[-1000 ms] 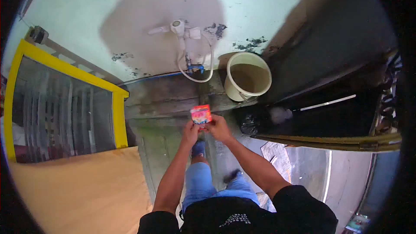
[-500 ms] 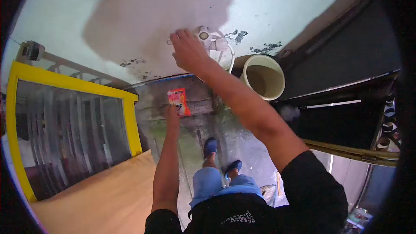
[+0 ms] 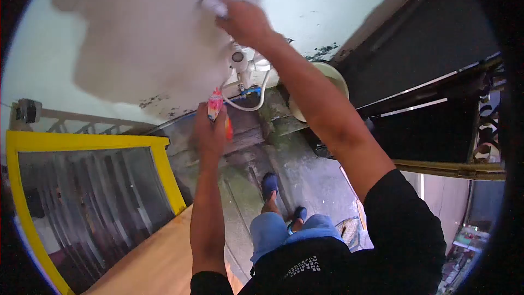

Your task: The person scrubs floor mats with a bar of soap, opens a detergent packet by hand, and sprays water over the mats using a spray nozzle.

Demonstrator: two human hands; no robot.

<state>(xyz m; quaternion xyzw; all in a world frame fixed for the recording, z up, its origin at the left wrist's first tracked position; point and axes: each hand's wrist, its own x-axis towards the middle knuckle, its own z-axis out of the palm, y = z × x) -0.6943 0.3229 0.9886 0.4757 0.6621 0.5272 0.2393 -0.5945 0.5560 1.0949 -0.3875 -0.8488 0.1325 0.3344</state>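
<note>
My left hand [image 3: 212, 134] is closed on a pink and red packet [image 3: 215, 102], which points up toward the wall. Up and to the right, my right hand [image 3: 244, 21] grips a white sprayer handle [image 3: 214, 6] that has come away from the wall fixture. Below that hand the white valve fixture [image 3: 238, 59] is on the wall, with a white hose [image 3: 264, 90] looping down from it. A blue fitting [image 3: 252, 91] shows beside the hose.
A pale bucket [image 3: 339, 81] stands right of the hose, partly behind my right forearm. A yellow-framed panel [image 3: 93, 141] is at the left, above a tan surface [image 3: 158, 257]. Dark shelving [image 3: 431, 131] lines the right side.
Both hands have risen. My right hand went from reaching beside the wall fixture to holding the white sprayer away from it. The packet has moved up from over the floor and tilted.
</note>
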